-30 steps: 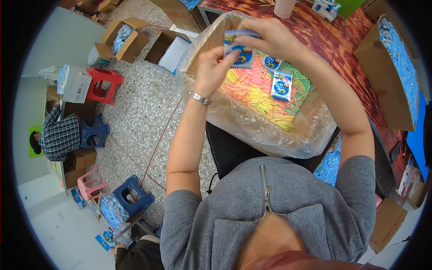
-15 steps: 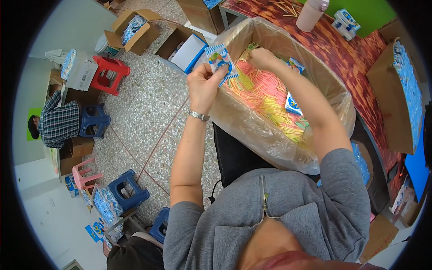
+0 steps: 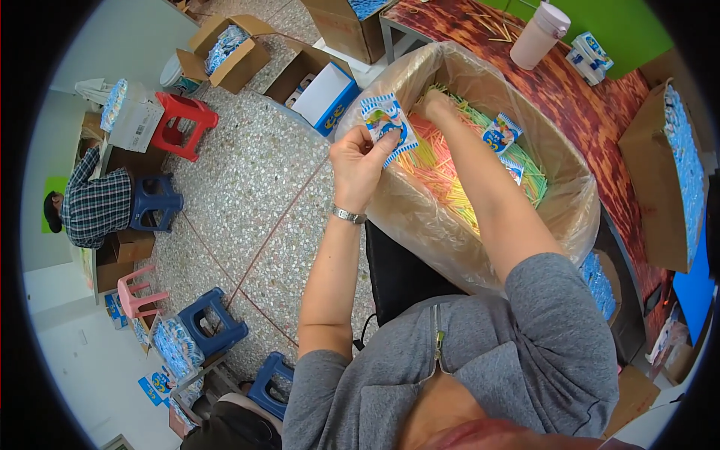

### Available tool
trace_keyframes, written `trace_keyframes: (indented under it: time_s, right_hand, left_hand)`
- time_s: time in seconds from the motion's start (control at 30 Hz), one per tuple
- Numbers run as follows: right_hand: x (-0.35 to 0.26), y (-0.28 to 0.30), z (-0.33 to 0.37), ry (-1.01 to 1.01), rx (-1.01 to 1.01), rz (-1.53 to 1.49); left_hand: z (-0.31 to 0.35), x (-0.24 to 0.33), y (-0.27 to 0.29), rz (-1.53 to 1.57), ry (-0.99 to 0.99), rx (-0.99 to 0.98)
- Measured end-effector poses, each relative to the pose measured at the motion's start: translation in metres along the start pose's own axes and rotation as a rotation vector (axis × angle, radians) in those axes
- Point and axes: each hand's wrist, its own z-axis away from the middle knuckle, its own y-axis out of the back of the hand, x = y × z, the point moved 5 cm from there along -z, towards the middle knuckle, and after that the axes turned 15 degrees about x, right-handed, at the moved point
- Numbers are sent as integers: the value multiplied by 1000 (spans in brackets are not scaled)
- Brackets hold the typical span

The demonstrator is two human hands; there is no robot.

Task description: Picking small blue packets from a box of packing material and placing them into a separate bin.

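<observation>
My left hand (image 3: 358, 166) pinches a blue-and-white packet (image 3: 388, 124) between thumb and fingers, over the left rim of a big carton lined with a clear plastic bag (image 3: 431, 217). Thin pastel sticks (image 3: 442, 169) in pink, yellow and green fill the carton. Inside it, at the far end, my right hand (image 3: 436, 107) reaches down into the sticks. Its fingertips are hidden, so what they hold cannot be made out. Two more blue-and-white packets, one (image 3: 501, 133) whole in view and one (image 3: 513, 169) partly behind my right forearm, lie on the sticks.
A red-patterned table (image 3: 577, 112) runs along the right, bearing a pink bottle (image 3: 538, 36) and small boxes (image 3: 590, 58). Open cartons (image 3: 656, 172) of packets stand around. Stools, a red one (image 3: 186, 124) among them, are on the left. Another person (image 3: 97, 206) sits far left.
My right hand has gone deeper into the sticks, its forearm swinging left. Two packets on the sticks show more to the right of it. The left hand still holds its packet. The whole view has shifted slightly.
</observation>
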Motion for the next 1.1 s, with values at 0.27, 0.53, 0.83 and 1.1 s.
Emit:
trace_keyframes:
  time_s: [0.27, 0.53, 0.83, 1.1]
  right_hand:
    - [3, -24, -9, -222, 64, -159]
    - [10, -39, -16, -446, 119, -442]
    - [13, -48, -30, -424, 32, -457]
    - [17, -67, -44, -360, -152, -1154]
  left_hand:
    - [1, -2, 0, 63, 42, 2]
    - [0, -8, 0, 36, 25, -12]
    - [1, -8, -3, -3, 9, 1]
    - [0, -6, -3, -36, -2, 47]
